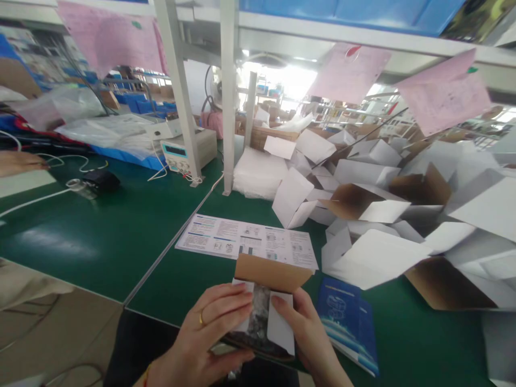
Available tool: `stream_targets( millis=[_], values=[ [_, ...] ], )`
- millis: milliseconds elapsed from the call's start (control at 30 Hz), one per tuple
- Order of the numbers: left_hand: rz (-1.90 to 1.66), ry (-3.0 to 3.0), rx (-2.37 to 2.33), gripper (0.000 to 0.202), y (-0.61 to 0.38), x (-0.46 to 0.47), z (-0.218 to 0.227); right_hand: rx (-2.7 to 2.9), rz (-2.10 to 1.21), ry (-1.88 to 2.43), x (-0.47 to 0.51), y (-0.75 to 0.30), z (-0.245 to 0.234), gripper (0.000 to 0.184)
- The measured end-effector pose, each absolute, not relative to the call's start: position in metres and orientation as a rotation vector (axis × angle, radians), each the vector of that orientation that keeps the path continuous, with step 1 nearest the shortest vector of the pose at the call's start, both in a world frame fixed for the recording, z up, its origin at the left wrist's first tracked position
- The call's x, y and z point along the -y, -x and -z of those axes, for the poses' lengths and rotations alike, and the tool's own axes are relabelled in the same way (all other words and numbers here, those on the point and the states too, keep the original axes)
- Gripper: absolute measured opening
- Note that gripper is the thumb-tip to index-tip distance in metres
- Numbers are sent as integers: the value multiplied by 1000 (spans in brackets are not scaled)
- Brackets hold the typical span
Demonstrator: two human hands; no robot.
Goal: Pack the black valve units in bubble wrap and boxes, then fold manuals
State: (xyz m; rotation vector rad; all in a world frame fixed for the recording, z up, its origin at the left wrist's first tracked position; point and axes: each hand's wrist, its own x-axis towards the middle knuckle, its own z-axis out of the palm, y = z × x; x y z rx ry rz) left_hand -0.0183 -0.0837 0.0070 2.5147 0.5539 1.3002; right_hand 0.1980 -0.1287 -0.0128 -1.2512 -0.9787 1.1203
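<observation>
A small carton, white outside and brown inside, is held between my hands at the table's near edge, its lid flap raised at the far side. Inside it shows a dark item wrapped in clear plastic; its kind is hidden. My left hand, with a ring on one finger, grips the carton's left side, fingers over the left white flap and thumb lower down. On the other side my right hand wraps the carton, its thumb pressing the right white flap. A printed instruction sheet lies just beyond the carton.
Blue booklets lie to the right. Open white cartons are heaped behind them, beside a stack of white wrapping sheets. Metal posts rise near a bench instrument. At far left are another person's hand and a black device.
</observation>
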Motion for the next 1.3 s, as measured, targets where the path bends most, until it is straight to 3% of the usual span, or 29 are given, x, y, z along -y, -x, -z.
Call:
stream_targets(
  millis=[133,233,300,433,567,633,667,733,800,900,1033,1167,1300],
  values=[
    [-1312,-2530,-428,33,17,74,-9,1120,-1028,1230,128,-198,-4,35],
    [-1350,-2532,-469,23,14,73,-11,1539,-843,1099,133,-205,-20,24],
    [-1375,-2539,-491,20,12,77,-12,1845,-622,1032,139,-213,-22,31],
    [-1366,-2469,-545,18,14,89,-18,2163,-319,1118,153,-226,-6,64],
    [-1439,-2135,-746,25,28,90,-27,2157,-241,1181,159,-226,-7,57],
    [-1329,-2124,-770,14,35,83,-29,2188,-235,1220,158,-222,-17,58],
    [-1208,-2174,-716,16,38,79,-30,2213,-234,1234,157,-221,-23,61],
    [-955,-2267,-555,48,39,72,-29,2264,-217,1227,154,-218,-30,66],
    [-846,-2296,-437,55,38,67,-27,2277,-163,1197,152,-217,-30,68],
    [-880,-2345,-417,46,33,63,-26,2218,-8,1146,152,-214,-21,58],
    [-850,-2476,-386,51,32,61,-34,2181,40,1121,151,-215,-23,42],
    [-789,-2538,-374,59,34,61,-44,2220,-141,1131,150,-218,-37,39],
    [-800,-2516,-389,43,36,65,-37,2177,-97,1140,153,-218,-25,38]
  ],
)
